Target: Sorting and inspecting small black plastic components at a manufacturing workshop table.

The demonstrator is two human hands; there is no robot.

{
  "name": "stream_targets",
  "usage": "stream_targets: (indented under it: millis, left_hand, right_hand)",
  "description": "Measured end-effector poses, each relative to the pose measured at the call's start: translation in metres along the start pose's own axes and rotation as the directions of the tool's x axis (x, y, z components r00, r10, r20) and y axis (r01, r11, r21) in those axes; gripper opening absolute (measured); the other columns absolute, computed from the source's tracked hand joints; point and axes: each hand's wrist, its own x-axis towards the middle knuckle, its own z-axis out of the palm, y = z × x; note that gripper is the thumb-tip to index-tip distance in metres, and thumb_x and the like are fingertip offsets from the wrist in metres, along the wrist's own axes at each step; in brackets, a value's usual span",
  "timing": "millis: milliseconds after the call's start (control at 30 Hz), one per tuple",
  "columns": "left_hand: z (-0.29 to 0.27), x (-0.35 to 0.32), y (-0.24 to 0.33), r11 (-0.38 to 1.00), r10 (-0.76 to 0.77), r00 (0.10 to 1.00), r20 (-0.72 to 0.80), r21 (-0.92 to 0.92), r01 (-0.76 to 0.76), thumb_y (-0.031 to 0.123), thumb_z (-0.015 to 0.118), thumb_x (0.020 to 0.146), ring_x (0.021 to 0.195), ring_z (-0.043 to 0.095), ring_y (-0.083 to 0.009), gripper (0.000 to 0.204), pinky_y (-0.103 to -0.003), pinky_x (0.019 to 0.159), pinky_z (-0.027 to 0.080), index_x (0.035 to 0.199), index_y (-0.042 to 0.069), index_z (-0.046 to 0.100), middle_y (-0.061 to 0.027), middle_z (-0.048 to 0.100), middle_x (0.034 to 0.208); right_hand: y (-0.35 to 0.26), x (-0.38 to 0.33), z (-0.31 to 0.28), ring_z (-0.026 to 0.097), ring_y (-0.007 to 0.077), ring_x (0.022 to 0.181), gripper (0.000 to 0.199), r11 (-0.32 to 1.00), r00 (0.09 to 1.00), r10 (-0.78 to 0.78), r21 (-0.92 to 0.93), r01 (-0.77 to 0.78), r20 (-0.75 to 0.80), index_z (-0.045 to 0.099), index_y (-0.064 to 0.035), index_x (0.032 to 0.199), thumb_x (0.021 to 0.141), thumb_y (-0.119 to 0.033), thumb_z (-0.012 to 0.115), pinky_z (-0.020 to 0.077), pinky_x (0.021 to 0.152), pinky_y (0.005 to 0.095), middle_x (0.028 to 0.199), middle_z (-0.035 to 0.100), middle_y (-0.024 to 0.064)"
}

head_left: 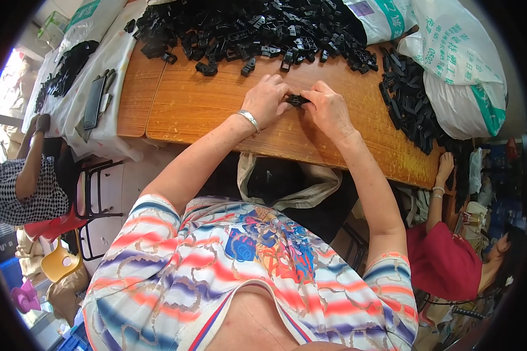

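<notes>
Black plastic clip (297,100), mid-frame, feels light, stiff; my left hand (267,98) and right hand (329,108) fingers clamp its ends.

A short-sleeved top (240,275) is worn, patterned in wavy stripes of red, orange, blue, purple and white, with a blue and red printed motif at the chest. A silver bracelet (249,119) is worn on the left wrist.

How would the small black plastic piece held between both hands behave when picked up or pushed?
The black plastic piece probably stays stiff: it keeps its blocky shape pinched between the left hand and right hand. Likely light, being fingertip-sized. Its angular form, like those in the pile, suggests sliding rather than rolling.
</notes>
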Motion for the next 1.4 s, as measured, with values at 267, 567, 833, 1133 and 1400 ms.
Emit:
stream_targets:
  millis: [267,567,833,1133,1400]
  left_hand:
    - [-0.002,0.003,-0.002,1.0,-0.002,0.999,0.038,0.002,0.002,0.015,0.072,0.079,0.1,0.054,-0.0287,0.019,-0.038,0.088,0.048,0.097,0.008,0.07,-0.0069,0.06,0.099]
    - [-0.022,0.039,-0.024,0.937,-0.219,0.973,0.067,-0.264,0.229,0.017,0.073,0.081,0.09,0.067,-0.0269,0.033,-0.037,0.082,0.054,0.109,0.003,0.064,-0.0143,0.068,0.095]
    - [0.01,0.063,-0.028,0.969,-0.248,0.946,-0.208,-0.03,0.247,0.022,0.074,0.081,0.094,0.061,-0.0324,0.024,-0.04,0.083,0.051,0.095,0.004,0.066,-0.0137,0.062,0.101]
    - [0.018,0.048,-0.026,0.997,-0.053,0.969,-0.24,-0.069,0.037,0.012,0.071,0.079,0.092,0.059,-0.0264,0.018,-0.039,0.082,0.051,0.096,0.008,0.065,-0.0053,0.066,0.092]
    - [0.021,0.04,-0.018,0.987,0.159,0.966,-0.202,0.046,-0.153,0.009,0.071,0.075,0.098,0.056,-0.0293,0.026,-0.039,0.082,0.049,0.101,0.012,0.065,-0.0077,0.059,0.099]
  right_hand:
    - [-0.009,-0.017,0.025,0.06,0.0302,0.095,0.025,0.956,0.992,-0.127,-0.271,0.117,-0.019,0.062,0.0014,0.108,0.084,-0.005,0.058,0.0552,0.071,0.0396,0.099,0.057,0.016]
    - [-0.052,-0.077,0.006,0.065,0.0368,0.077,0.029,0.995,0.994,0.095,0.02,-0.097,0.054,0.066,-0.0079,0.104,0.076,-0.011,0.076,0.0542,0.065,0.0442,0.094,0.061,0.0136]
    - [-0.086,-0.132,0.02,0.066,0.0297,0.084,0.042,0.98,0.975,-0.056,0.198,0.013,0.214,0.065,-0.0064,0.111,0.073,-0.018,0.08,0.0547,0.069,0.0392,0.094,0.061,0.0104]
    - [0.011,-0.002,0.005,0.065,0.0309,0.071,0.009,0.995,0.962,0.036,0.104,-0.008,-0.269,0.069,-0.0028,0.092,0.084,-0.004,0.067,0.0515,0.064,0.036,0.081,0.066,0.0148]
    - [0.055,0.086,0.036,0.068,0.0337,0.091,0.021,0.953,0.953,0.298,-0.041,-0.301,-0.059,0.072,-0.0088,0.103,0.083,-0.016,0.07,0.0538,0.081,0.043,0.094,0.07,0.0141]
